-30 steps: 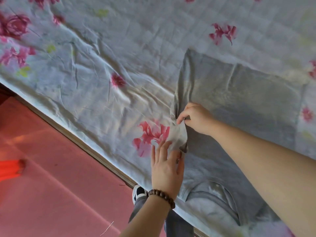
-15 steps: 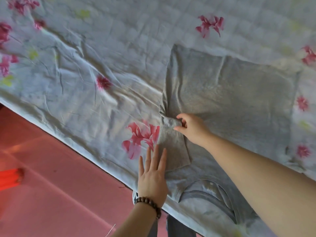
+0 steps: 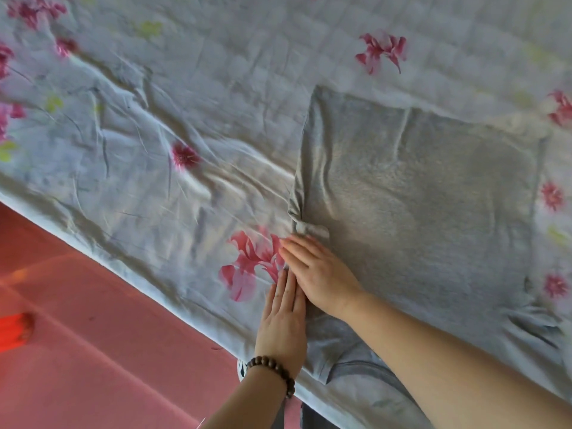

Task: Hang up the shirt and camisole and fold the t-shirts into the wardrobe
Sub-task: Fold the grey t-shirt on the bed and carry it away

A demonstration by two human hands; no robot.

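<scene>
Grey t-shirt (image 3: 418,196) spread on a floral bedsheet (image 3: 185,103).
One side edge of the t-shirt is pressed by the flat right hand (image 3: 322,274); the left hand (image 3: 283,323), flat and wearing a beaded bracelet (image 3: 272,371), is laid alongside, touching that edge.

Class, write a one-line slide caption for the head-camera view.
Left hand and right hand lie flat, side by side, at the folded edge of a grey t-shirt spread on a floral bedsheet.

The soft grey cloth t-shirt (image 3: 418,196) is seen to be matt and a little fuzzy. The pale flower-printed cloth bed sheet (image 3: 216,88) is seen to be thin, creased and slightly shiny. The dark round-bead bracelet (image 3: 283,373) seems to be made of smooth wood. A dull shine is shown by the smooth pink floor (image 3: 93,366).
</scene>
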